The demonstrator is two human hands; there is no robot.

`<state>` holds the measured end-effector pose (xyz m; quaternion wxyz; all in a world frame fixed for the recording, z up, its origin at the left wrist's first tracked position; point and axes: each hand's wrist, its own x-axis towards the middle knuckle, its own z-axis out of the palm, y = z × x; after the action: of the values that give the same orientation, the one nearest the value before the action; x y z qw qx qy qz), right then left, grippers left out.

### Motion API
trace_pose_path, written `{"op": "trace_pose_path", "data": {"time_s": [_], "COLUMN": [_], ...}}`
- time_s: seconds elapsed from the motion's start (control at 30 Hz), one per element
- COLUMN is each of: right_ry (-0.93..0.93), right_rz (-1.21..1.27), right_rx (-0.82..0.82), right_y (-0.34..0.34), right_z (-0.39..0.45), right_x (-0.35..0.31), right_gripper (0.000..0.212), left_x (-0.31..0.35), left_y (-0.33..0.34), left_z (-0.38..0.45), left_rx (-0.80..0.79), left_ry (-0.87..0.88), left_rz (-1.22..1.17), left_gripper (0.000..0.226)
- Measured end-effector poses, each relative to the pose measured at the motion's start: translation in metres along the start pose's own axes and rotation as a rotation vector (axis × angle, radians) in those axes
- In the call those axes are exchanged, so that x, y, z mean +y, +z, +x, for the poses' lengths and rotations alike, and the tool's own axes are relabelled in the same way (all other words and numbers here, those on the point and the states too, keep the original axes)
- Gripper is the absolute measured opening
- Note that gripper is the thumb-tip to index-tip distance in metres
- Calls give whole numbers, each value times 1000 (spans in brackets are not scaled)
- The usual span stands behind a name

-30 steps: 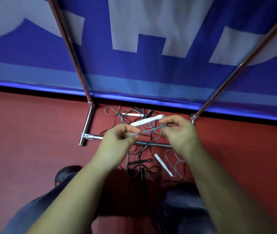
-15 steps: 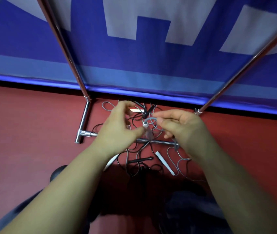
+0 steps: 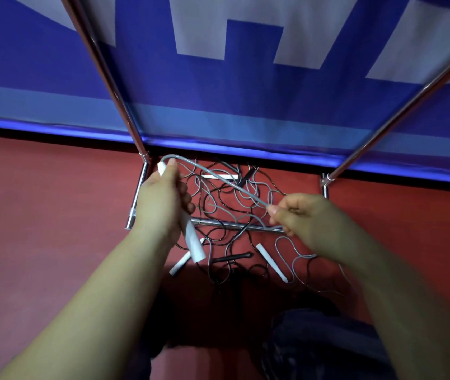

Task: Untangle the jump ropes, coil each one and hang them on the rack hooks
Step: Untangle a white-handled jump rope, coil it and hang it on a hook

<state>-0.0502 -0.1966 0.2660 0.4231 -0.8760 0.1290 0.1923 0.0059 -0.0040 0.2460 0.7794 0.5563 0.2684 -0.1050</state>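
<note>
A tangle of grey and black jump ropes (image 3: 229, 204) lies on the red floor between the feet of a chrome rack (image 3: 235, 225). My left hand (image 3: 160, 204) grips a white handle (image 3: 193, 244) upright, its lower end sticking out below my fist. From the handle's top a grey cord (image 3: 218, 176) arcs rightward to my right hand (image 3: 300, 215), which pinches it between thumb and fingers. Three more white handles (image 3: 272, 262) and a black handle (image 3: 232, 256) lie loose in the pile.
Two slanted chrome rack poles (image 3: 103, 69) rise left and right in front of a blue and white banner (image 3: 245, 86). The rack's base tubes (image 3: 137, 198) lie on the floor. My knees (image 3: 314, 346) show dark at the bottom.
My hands have moved apart. The left hand turned the white handle upright and now holds it in a fist; the right hand slid along the grey cord to the right.
</note>
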Motion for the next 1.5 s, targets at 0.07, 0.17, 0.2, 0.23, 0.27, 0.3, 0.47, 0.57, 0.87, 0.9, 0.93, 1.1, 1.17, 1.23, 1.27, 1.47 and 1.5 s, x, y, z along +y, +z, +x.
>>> {"op": "trace_pose_path", "data": {"time_s": [0.07, 0.17, 0.2, 0.23, 0.27, 0.3, 0.47, 0.57, 0.87, 0.9, 0.93, 1.1, 1.17, 1.23, 1.27, 1.47, 1.5], "right_ry": [1, 71, 100, 121, 139, 154, 165, 99, 139, 118, 62, -133, -124, -66, -35, 229, 256], "right_rz": [-7, 315, 459, 593, 724, 846, 1116, 998, 546, 427, 305, -71, -165, -33, 93, 851, 909], "right_rx": [28, 36, 28, 15, 2, -6, 128, 290, -5, -114, -217, -215, -85, -2, 18, 2, 3], "right_y": [3, 7, 6, 5, 3, 2, -3, -10, 7, 13, 19, 32, 30, 27, 25, 11, 9], "right_z": [1, 1, 1, 1, 1, 0, 4, 7, 7, 5, 1, -4, -1, 1, 2, 5, 5], "right_x": [2, -7, -12, -16, -19, -21, -24, -18, -16, -15, -14, -9, -4, -3, -6, -27, -29], "right_gripper": [25, 27, 27, 27, 26, 26, 27, 28, 18, 17, 15, 14, 18, 18, 21, 32, 34], "left_x": [0, -1, -2, -5, -9, -12, -12, -11, -14, -13, -11, -5, -2, 0, -1, -12, -13], "left_y": [-2, -3, -2, -2, -2, -2, -1, 0, 6, 8, 10, 13, 12, 10, 9, 4, 4], "left_z": [1, -8, -12, -17, -21, -24, -30, -29, -23, -23, -23, -21, -19, -15, -14, -27, -31], "left_rx": [-11, -217, -310, -388, -441, -482, -599, -655, -515, -517, -522, -567, -552, -506, -486, -625, -665], "left_ry": [-11, -56, -82, -92, -74, -35, -22, 45, -148, -185, -220, -371, -351, -265, -201, -93, -94], "left_rz": [62, 263, 351, 467, 614, 750, 804, 861, 571, 477, 387, 65, -28, -26, 46, 656, 700], "left_gripper": [30, 23, 19, 18, 21, 29, 37, 36, 40, 38, 33, 26, 23, 23, 25, 35, 40]}}
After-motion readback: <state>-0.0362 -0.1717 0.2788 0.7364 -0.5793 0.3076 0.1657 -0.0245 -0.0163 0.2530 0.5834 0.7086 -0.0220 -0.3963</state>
